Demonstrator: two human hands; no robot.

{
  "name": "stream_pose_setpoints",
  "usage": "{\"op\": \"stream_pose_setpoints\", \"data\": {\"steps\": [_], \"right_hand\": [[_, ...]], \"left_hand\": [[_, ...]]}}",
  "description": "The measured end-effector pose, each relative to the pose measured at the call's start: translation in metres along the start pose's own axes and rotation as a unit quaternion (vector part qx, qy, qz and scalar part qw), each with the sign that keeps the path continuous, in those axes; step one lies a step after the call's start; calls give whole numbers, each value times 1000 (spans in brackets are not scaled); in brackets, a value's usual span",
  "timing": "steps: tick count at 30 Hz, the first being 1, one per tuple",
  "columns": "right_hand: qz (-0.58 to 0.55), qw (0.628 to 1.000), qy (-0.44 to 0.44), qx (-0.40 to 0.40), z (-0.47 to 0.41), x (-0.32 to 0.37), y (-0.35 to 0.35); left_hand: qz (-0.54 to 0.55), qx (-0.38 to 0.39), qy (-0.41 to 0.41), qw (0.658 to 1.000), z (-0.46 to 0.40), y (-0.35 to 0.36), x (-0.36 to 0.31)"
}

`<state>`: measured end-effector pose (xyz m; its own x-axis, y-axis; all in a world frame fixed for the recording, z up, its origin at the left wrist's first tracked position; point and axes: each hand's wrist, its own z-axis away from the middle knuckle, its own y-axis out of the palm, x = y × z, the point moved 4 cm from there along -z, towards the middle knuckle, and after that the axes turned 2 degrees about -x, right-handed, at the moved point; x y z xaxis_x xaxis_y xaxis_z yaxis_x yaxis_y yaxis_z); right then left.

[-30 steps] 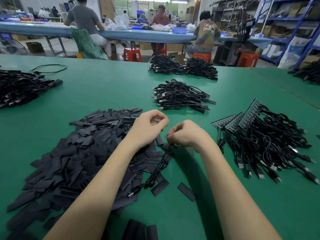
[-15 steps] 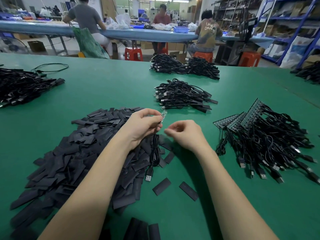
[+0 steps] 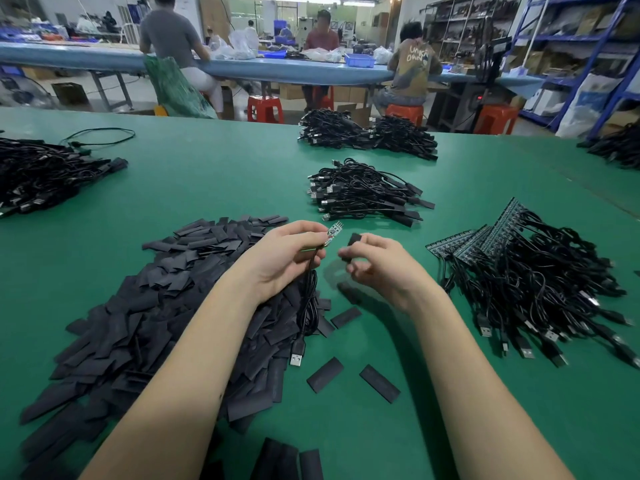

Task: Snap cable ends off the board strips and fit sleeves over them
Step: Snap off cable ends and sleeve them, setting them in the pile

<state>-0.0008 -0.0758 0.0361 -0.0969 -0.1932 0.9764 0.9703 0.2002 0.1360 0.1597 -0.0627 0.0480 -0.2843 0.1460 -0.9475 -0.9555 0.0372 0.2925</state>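
Small electronics assembly workshop, factory floor. My bench: wide green table (image 3: 207,181) heaped with black cable bundles (image 3: 363,194), loose sleeves (image 3: 166,306), board strips (image 3: 491,237) with cables attached. Beyond me, long blue workbench (image 3: 277,69), three workers seated on red plastic stools (image 3: 265,109). Blue steel shelving (image 3: 568,39) on right stacked with cartons. Strip lighting overhead.
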Motion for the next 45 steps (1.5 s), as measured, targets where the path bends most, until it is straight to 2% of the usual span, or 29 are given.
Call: {"op": "stream_pose_setpoints", "data": {"steps": [3,5,14,21,33,40,45], "right_hand": [[-169,985,-14,43,1,3,-5],[-226,973,-27,49,3,5,-7],[-286,955,-80,13,4,11,-6],[-302,950,-84,11,6,12,-5],[-254,962,-97,19,8,13,-6],[-200,976,-54,71,12,13,-13],[-160,980,-75,92,15,16,-14]], "left_hand": [[21,26,-12,999,2,4,0],[31,37,-19,999,3,6,0],[42,71,-40,996,7,10,0],[36,76,-40,996,8,13,1],[25,92,-42,995,9,12,1],[-10,121,-21,992,12,11,-2],[-13,124,-9,992,14,10,-2]]}}
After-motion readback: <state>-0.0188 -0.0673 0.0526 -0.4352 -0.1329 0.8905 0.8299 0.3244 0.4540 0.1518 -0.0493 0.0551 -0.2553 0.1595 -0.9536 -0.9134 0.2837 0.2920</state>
